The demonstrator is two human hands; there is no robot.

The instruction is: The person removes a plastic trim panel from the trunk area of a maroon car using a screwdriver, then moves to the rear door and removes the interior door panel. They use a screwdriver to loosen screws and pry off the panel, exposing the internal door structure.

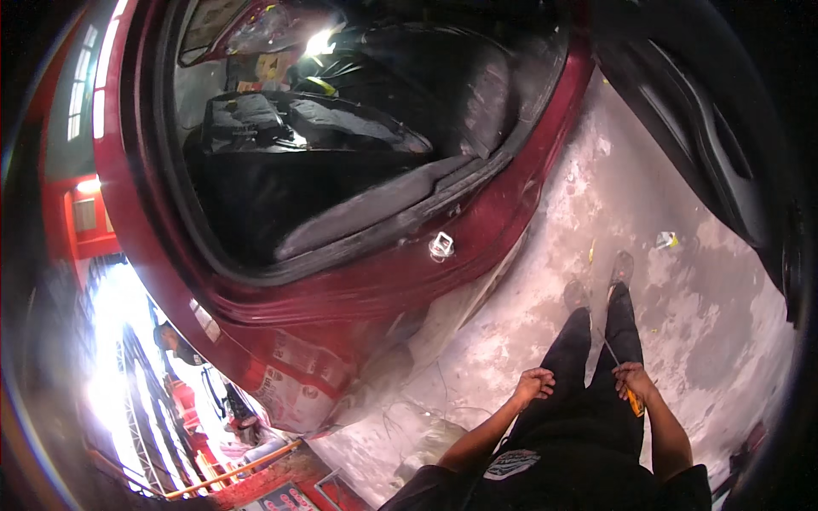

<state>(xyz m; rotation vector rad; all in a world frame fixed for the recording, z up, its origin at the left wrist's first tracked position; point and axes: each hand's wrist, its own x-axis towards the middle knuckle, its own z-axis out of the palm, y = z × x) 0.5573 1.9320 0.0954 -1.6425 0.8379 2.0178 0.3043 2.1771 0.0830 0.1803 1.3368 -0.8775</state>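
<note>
A screwdriver is gripped in my right hand, in front of my right thigh. Its yellow-orange handle sticks out below the fingers, and the thin shaft points away from me. My left hand hovers by my left thigh with its fingers curled in; whatever may be inside them is hidden. Ahead of me to the left stands a dark red car body with its doorway open. A metal striker loop sits on the door frame, some way beyond both hands.
The black inner panel of an open door hangs at the right. Inside the car lie a dark seat part and trim. A small wrapper lies on the stained concrete floor. Another person shows at the far left.
</note>
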